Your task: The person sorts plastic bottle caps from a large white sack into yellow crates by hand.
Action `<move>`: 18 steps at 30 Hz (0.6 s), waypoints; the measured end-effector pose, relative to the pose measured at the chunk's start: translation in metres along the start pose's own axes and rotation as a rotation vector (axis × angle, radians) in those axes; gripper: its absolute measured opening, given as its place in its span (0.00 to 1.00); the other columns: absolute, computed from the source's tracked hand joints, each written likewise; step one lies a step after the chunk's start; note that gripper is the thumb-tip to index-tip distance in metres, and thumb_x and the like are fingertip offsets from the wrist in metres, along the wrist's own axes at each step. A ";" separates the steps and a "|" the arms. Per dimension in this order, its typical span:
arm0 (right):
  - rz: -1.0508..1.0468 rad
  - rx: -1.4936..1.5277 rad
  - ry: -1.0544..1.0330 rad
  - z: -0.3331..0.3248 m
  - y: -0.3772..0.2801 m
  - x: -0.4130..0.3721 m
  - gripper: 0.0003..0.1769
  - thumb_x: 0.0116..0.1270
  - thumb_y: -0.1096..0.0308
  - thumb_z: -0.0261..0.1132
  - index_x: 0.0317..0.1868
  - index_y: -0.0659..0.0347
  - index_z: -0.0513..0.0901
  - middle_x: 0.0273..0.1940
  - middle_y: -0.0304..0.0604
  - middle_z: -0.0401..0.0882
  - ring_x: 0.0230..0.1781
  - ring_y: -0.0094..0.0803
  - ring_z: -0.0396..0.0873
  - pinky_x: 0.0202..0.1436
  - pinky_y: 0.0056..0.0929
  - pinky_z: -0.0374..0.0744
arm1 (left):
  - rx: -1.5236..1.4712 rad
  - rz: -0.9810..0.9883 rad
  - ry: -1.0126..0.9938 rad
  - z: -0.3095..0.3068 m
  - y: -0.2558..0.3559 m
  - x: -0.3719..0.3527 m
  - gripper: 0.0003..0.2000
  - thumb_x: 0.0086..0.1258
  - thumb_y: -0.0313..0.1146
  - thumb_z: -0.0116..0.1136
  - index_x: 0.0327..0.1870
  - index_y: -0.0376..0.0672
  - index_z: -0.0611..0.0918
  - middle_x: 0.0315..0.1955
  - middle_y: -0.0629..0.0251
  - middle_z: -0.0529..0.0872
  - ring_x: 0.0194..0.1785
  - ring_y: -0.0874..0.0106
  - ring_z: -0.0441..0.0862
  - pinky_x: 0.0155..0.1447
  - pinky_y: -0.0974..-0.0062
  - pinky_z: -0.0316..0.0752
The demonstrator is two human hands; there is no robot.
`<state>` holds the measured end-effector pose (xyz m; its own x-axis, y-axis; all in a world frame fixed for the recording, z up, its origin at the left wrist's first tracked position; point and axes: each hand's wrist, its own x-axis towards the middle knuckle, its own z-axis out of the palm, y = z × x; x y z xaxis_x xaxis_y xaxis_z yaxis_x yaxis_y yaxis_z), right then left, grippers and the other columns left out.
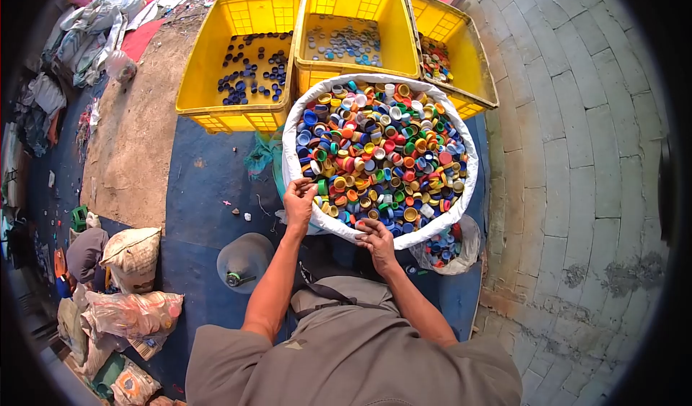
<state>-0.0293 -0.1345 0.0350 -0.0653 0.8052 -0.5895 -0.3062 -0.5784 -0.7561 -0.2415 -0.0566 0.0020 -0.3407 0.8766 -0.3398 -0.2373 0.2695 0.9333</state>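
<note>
A large round white sack (472, 164) with a rolled rim stands in front of me, heaped with bottle caps (389, 143) in many colours. At its near left edge, my left hand (298, 203) is closed on the rim, fingertips beside a green cap (322, 187). My right hand (376, 239) lies at the near edge, its curled fingers gripping the rim. What lies under the fingertips of both hands is partly hidden.
Behind the sack stand a left yellow crate (189, 81) with dark blue caps, a middle yellow crate (393, 16) with pale caps and a right yellow crate (472, 45) with mixed caps. A clear plastic jug (245, 258), a bag of caps (461, 258) and stuffed sacks (133, 258) are nearby.
</note>
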 end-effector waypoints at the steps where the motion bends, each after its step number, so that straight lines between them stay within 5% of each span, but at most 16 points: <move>1: -0.018 -0.041 0.011 -0.003 -0.002 0.000 0.26 0.58 0.77 0.58 0.59 0.69 0.70 0.48 0.49 0.80 0.41 0.28 0.81 0.41 0.23 0.80 | 0.125 0.032 0.011 0.000 0.000 0.002 0.14 0.61 0.24 0.64 0.47 0.34 0.78 0.37 0.62 0.84 0.40 0.75 0.82 0.47 0.78 0.76; 4: -0.054 -0.131 0.022 -0.010 -0.013 0.005 0.24 0.57 0.78 0.58 0.58 0.67 0.72 0.46 0.45 0.81 0.38 0.24 0.81 0.38 0.19 0.79 | 0.351 0.217 0.097 -0.003 -0.003 0.006 0.15 0.57 0.25 0.65 0.46 0.36 0.79 0.35 0.62 0.87 0.36 0.72 0.84 0.42 0.77 0.75; 12: -0.171 -0.238 -0.057 -0.050 -0.045 0.021 0.24 0.57 0.77 0.59 0.57 0.65 0.74 0.46 0.44 0.81 0.40 0.26 0.80 0.42 0.22 0.78 | 1.019 0.469 0.064 -0.001 -0.005 -0.012 0.24 0.53 0.27 0.66 0.54 0.40 0.76 0.39 0.60 0.86 0.43 0.59 0.77 0.49 0.63 0.72; 18: -0.198 -0.365 -0.080 -0.086 -0.057 0.025 0.24 0.56 0.77 0.60 0.57 0.64 0.75 0.46 0.43 0.81 0.42 0.26 0.79 0.42 0.21 0.77 | 1.424 0.466 -0.074 0.008 0.017 -0.006 0.32 0.53 0.30 0.65 0.63 0.39 0.71 0.35 0.57 0.84 0.41 0.56 0.78 0.48 0.61 0.72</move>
<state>0.0679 -0.0930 0.0390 -0.1173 0.9047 -0.4095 0.0348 -0.4084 -0.9122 -0.2358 -0.0537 0.0203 -0.0785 0.9967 -0.0220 0.9515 0.0815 0.2966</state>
